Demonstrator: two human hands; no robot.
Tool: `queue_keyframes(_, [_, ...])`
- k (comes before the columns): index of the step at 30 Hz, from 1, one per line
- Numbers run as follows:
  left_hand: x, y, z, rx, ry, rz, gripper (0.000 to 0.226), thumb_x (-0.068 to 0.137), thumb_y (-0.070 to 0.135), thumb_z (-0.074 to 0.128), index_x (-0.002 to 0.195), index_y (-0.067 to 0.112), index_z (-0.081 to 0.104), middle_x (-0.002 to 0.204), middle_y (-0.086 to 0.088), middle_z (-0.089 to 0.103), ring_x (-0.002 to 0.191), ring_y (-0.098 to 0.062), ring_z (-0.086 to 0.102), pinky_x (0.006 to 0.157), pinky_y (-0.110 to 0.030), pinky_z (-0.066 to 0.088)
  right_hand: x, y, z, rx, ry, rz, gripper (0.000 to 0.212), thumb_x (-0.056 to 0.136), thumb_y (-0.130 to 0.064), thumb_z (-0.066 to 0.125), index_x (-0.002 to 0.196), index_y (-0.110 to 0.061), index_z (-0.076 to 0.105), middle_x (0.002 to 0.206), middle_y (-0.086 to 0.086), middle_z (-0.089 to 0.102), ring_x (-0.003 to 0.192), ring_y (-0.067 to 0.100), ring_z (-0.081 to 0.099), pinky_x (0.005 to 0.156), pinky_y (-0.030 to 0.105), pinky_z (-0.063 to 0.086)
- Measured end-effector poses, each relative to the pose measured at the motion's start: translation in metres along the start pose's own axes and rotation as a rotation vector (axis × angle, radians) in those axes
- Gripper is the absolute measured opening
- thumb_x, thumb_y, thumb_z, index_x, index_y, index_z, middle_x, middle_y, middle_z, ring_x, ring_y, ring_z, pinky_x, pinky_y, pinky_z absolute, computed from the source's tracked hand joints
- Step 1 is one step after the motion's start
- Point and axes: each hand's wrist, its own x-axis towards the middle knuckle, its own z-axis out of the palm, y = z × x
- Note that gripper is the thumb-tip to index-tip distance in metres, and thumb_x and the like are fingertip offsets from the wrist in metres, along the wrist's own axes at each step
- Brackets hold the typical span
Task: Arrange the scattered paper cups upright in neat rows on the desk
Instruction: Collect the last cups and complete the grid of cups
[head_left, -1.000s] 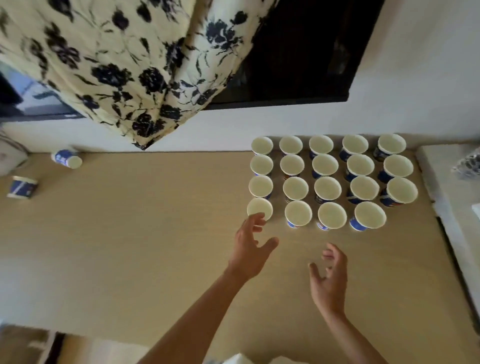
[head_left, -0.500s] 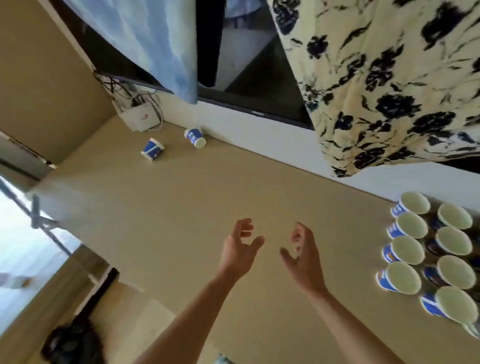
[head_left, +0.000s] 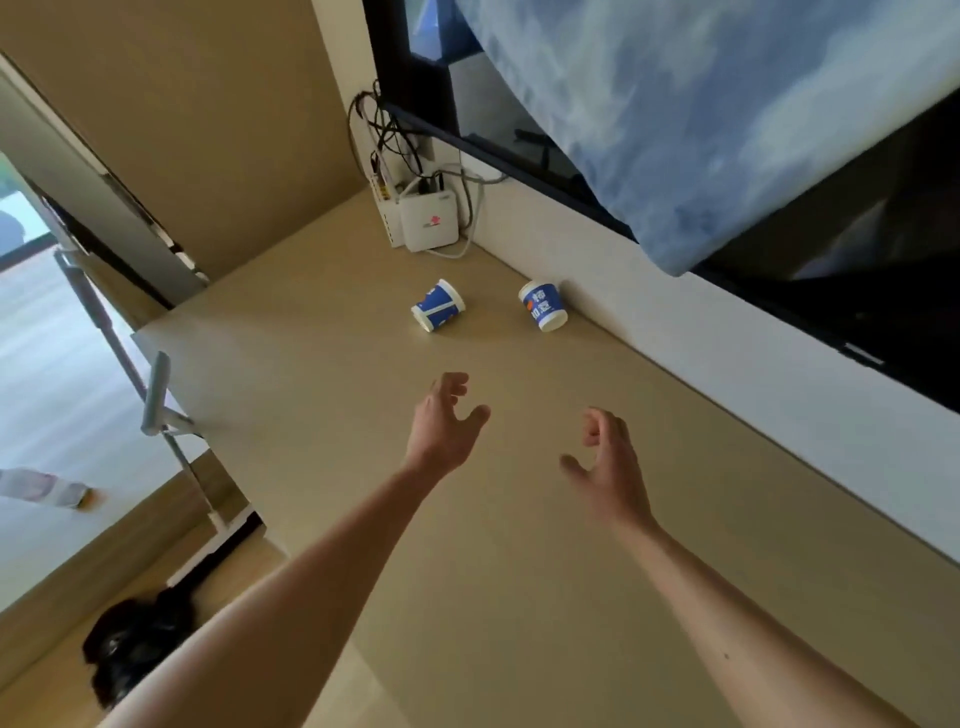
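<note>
Two blue-and-white paper cups (head_left: 438, 306) (head_left: 543, 305) lie tipped on the smooth tan surface (head_left: 322, 415) near a white router box (head_left: 430, 222), as the left hand (head_left: 441, 423) and right hand (head_left: 610, 467) hover empty, fingers spread and curled.

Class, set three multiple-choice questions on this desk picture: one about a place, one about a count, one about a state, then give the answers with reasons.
1. Where does the white router box sit?
A. in the desk's far corner
B. between the hands
C. on the floor

2. How many paper cups are in view?
A. none
B. two
C. five

3. What are the hands doing?
A. each gripping a cup
B. open, holding nothing
C. flat on the desk

Answers:
1 A, it stands by the wall with its cables.
2 B, the left cup and the right cup, both tipped over.
3 B, the left hand and right hand reach with fingers spread, empty.
</note>
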Motion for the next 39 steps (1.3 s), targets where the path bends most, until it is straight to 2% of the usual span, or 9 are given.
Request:
queue_keyframes(2, [0.035, -0.009, -0.009, 0.047, 0.015, -0.003, 0.048, 0.085, 0.026, 0.071, 0.128, 0.014, 0.054, 0.121, -0.004, 0.061, 0.111, -0.019, 0.056, 0.089, -0.026, 0.043, 0.029, -0.005, 0.015, -0.031, -0.022, 0.000, 0.065, 0.077, -0.001, 0.077, 0.134, -0.007, 0.048, 0.118, 0.006, 0.050, 0.097, 0.013, 0.050, 0.086, 0.020, 0.040])
queue_keyframes(5, [0.085, -0.020, -0.016, 0.142, 0.047, 0.011, 0.050, 0.086, 0.025, 0.069, 0.131, 0.011, 0.051, 0.124, -0.009, 0.056, 0.116, -0.026, 0.049, 0.100, -0.035, 0.042, 0.074, -0.013, 0.032, -0.081, -0.041, 0.016, 0.065, 0.079, -0.004, 0.075, 0.136, -0.008, 0.046, 0.126, 0.009, 0.049, 0.107, 0.020, 0.055, 0.092, 0.027, 0.043])
queue_keyframes(12, [0.175, -0.032, -0.015, 0.402, 0.133, 0.078, 0.064, 0.078, 0.025, 0.070, 0.135, 0.014, 0.042, 0.129, -0.009, 0.045, 0.118, -0.030, 0.041, 0.099, -0.040, 0.041, 0.181, -0.021, 0.055, -0.247, 0.009, 0.088, 0.067, 0.084, -0.018, 0.071, 0.142, -0.012, 0.039, 0.138, 0.011, 0.043, 0.126, 0.030, 0.047, 0.097, 0.039, 0.044])
queue_keyframes(21, [0.232, -0.059, 0.008, 0.430, 0.132, 0.062, 0.084, 0.074, 0.030, 0.076, 0.144, 0.016, 0.032, 0.136, -0.007, 0.047, 0.127, -0.029, 0.042, 0.106, -0.040, 0.034, 0.267, -0.013, 0.080, -0.408, 0.061, 0.115, 0.069, 0.083, -0.017, 0.073, 0.140, -0.008, 0.035, 0.135, 0.017, 0.046, 0.123, 0.036, 0.048, 0.091, 0.039, 0.045])
queue_keyframes(27, [0.240, -0.068, 0.026, 0.502, 0.144, 0.126, 0.063, 0.082, 0.039, 0.068, 0.135, 0.020, 0.041, 0.125, -0.003, 0.056, 0.114, -0.027, 0.051, 0.098, -0.039, 0.035, 0.282, -0.004, 0.100, -0.435, 0.067, 0.090, 0.076, 0.086, -0.022, 0.073, 0.148, -0.013, 0.030, 0.139, 0.012, 0.046, 0.126, 0.033, 0.049, 0.096, 0.043, 0.045])
queue_keyframes(30, [0.229, -0.065, 0.029, 0.421, 0.119, 0.101, 0.058, 0.083, 0.037, 0.068, 0.134, 0.022, 0.044, 0.122, 0.000, 0.057, 0.112, -0.025, 0.054, 0.097, -0.038, 0.034, 0.270, -0.001, 0.098, -0.383, 0.107, 0.079, 0.072, 0.087, -0.022, 0.070, 0.147, -0.013, 0.031, 0.139, 0.010, 0.050, 0.124, 0.033, 0.053, 0.095, 0.040, 0.044])
queue_keyframes(35, [0.162, -0.040, 0.027, -0.052, 0.132, -0.015, 0.057, 0.074, 0.032, 0.077, 0.123, 0.023, 0.048, 0.104, 0.010, 0.062, 0.098, -0.019, 0.062, 0.095, -0.040, 0.046, 0.199, 0.005, 0.067, 0.028, 0.172, 0.185, 0.081, 0.080, -0.015, 0.077, 0.148, -0.014, 0.031, 0.133, 0.007, 0.058, 0.114, 0.027, 0.062, 0.095, 0.040, 0.051])
queue_keyframes(37, [0.121, -0.026, 0.028, -0.183, 0.113, -0.009, 0.054, 0.072, 0.026, 0.080, 0.115, 0.026, 0.048, 0.099, 0.013, 0.063, 0.087, -0.010, 0.064, 0.079, -0.024, 0.053, 0.158, 0.013, 0.051, 0.157, 0.184, 0.228, 0.083, 0.078, -0.013, 0.079, 0.146, -0.014, 0.031, 0.123, 0.005, 0.061, 0.104, 0.024, 0.066, 0.080, 0.028, 0.052])
queue_keyframes(39, [0.075, -0.013, 0.033, -0.276, 0.078, -0.006, 0.052, 0.071, 0.021, 0.081, 0.110, 0.028, 0.048, 0.094, 0.016, 0.062, 0.080, 0.004, 0.061, 0.061, -0.006, 0.046, 0.112, 0.022, 0.034, 0.242, 0.186, 0.258, 0.083, 0.078, -0.009, 0.080, 0.145, -0.016, 0.032, 0.118, 0.002, 0.061, 0.095, 0.015, 0.066, 0.069, 0.012, 0.047])
